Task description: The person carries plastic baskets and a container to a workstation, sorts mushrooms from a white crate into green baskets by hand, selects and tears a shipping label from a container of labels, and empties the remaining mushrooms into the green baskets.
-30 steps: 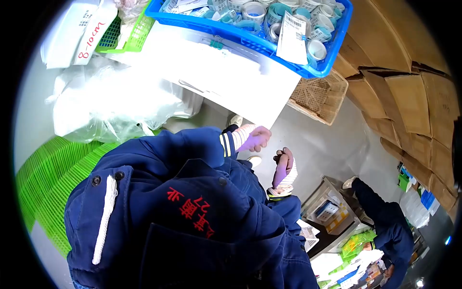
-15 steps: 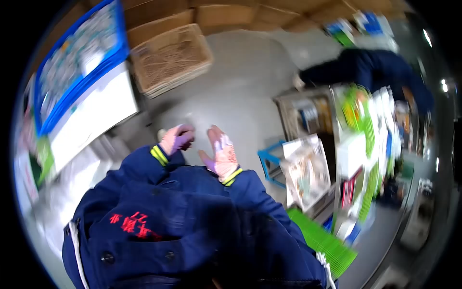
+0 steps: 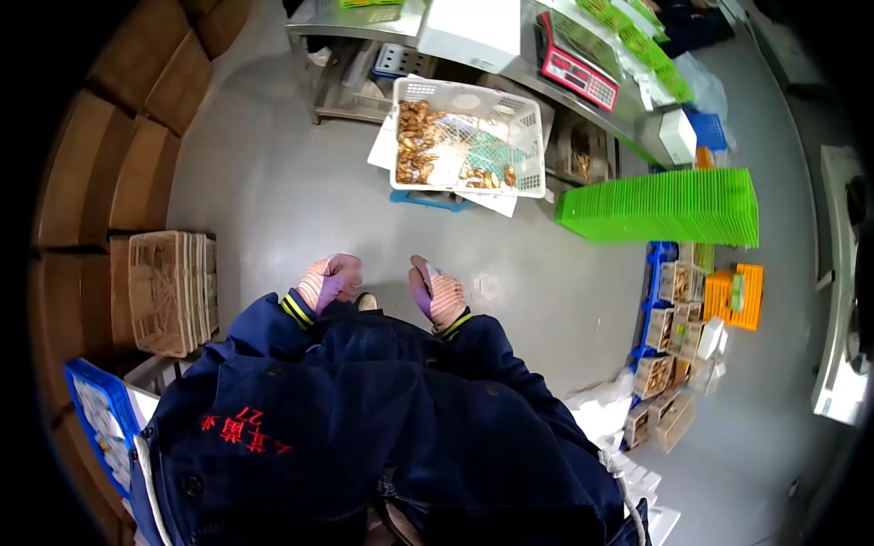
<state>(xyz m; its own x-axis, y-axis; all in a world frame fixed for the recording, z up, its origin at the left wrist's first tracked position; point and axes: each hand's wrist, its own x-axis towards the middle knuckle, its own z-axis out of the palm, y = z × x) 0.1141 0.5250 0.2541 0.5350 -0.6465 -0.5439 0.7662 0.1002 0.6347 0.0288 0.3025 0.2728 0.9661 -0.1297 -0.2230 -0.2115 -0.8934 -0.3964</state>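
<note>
My left hand [image 3: 332,280], in a striped glove with purple on it, is held in front of my jacket with its fingers curled in and nothing visible in them. On the other side, my right hand [image 3: 437,289] wears a matching glove. Its fingers are loosely bent, with the thumb side turned inward, and it holds nothing I can see. Both hands are in the air over the grey floor, apart from each other. Ahead of them is a white plastic basket [image 3: 470,192] with brown, knobbly pieces [image 3: 417,146] along its left side and front.
Beyond the basket runs a metal table [image 3: 357,20] with a red scale [image 3: 580,80]. A stack of green trays [image 3: 660,207] projects at right, near small crates [image 3: 654,375]. Stacked beige baskets [image 3: 164,291] and cardboard boxes [image 3: 77,173] line the left. Another person's dark clothing [image 3: 692,25] shows at top right.
My view has turned right, bringing the table and white basket in front of me. The blue-rimmed bin has shifted to the lower left. The right hand's fingers are more bent than before.
</note>
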